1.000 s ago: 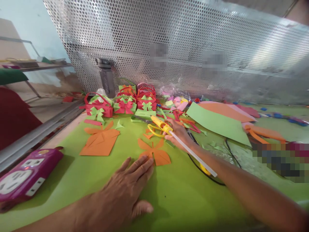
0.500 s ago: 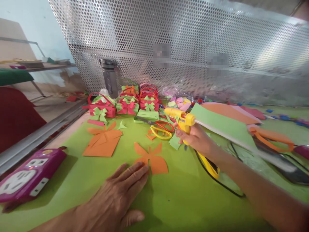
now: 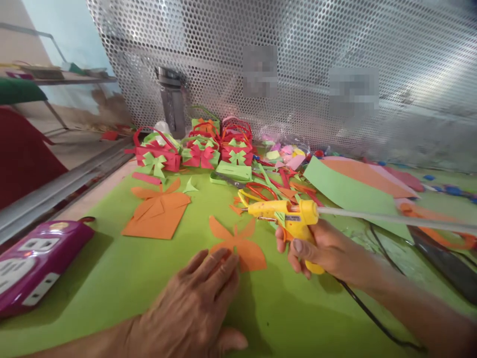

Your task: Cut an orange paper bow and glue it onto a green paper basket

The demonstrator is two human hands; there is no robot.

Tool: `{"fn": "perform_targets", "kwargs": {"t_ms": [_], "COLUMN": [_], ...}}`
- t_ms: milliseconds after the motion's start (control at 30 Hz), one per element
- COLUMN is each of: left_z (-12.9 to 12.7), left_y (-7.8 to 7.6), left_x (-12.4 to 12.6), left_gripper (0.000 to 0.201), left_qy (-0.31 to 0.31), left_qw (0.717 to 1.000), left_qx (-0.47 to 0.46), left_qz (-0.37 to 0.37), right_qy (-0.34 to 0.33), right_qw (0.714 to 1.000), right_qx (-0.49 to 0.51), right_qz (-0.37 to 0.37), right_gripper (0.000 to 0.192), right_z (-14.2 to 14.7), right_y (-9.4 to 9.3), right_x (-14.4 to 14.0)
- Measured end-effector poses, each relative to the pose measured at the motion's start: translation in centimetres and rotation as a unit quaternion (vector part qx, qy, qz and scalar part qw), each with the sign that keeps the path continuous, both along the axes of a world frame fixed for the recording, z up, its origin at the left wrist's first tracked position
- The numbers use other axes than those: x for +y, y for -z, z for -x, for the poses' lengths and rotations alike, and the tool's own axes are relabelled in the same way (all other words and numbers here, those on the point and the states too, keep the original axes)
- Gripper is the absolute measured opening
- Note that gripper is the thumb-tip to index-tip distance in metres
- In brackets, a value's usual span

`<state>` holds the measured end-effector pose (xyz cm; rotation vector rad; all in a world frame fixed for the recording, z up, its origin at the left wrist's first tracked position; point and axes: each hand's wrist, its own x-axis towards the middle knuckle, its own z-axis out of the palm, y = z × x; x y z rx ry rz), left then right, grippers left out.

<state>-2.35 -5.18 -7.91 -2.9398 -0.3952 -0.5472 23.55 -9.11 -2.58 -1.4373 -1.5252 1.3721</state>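
A yellow hot glue gun (image 3: 283, 211) with a long clear glue stick (image 3: 357, 214) out of its back is gripped in my right hand (image 3: 316, 248), held above the table with its nozzle toward the left. My left hand (image 3: 201, 288) lies fairly flat, its fingertips on the lower left part of an orange paper bow cutout (image 3: 249, 253). Left of it, another orange paper piece (image 3: 151, 223) lies with a bow shape on top. Scissors (image 3: 261, 191) with red and yellow handles lie behind the glue gun's nozzle, partly hidden.
Small paper baskets with bows (image 3: 201, 154) stand in rows at the back, before a grey bottle (image 3: 173, 107) and a perforated metal panel (image 3: 208, 40). A purple power strip (image 3: 48, 258) sits at left. Coloured paper sheets (image 3: 346, 194) and scraps lie at right; a black cord (image 3: 367, 311) trails from the gun.
My right hand has brought the glue gun lower and nearer, and its nozzle now sits closer to the orange bow cutout. My left hand stays on the cutout. The view has tilted slightly.
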Motion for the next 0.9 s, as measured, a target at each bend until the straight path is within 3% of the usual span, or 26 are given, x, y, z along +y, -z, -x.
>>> {"fn": "perform_targets", "kwargs": {"t_ms": [267,600,900], "left_z": [0.4,0.3,0.4], "left_y": [3.4,1.6,2.4], "left_x": [0.0,0.0,0.0], "left_gripper": [0.078,0.075,0.081], "left_qy": [0.007,0.015,0.011], "left_qw": [0.999,0.999,0.998], "left_qx": [-0.05,-0.035,-0.06], "left_qz": [0.004,0.012,0.021], "right_qy": [-0.02,-0.03,-0.04], "right_qw": [0.999,0.995,0.983], "right_qx": [-0.046,-0.094,-0.178], "right_qz": [0.016,0.029,0.013], "right_gripper": [0.051,0.036,0.042], "right_z": [-0.8,-1.1,-0.8], "right_y": [1.0,2.5,2.2], "right_x": [-2.4,-2.8,-2.5]}}
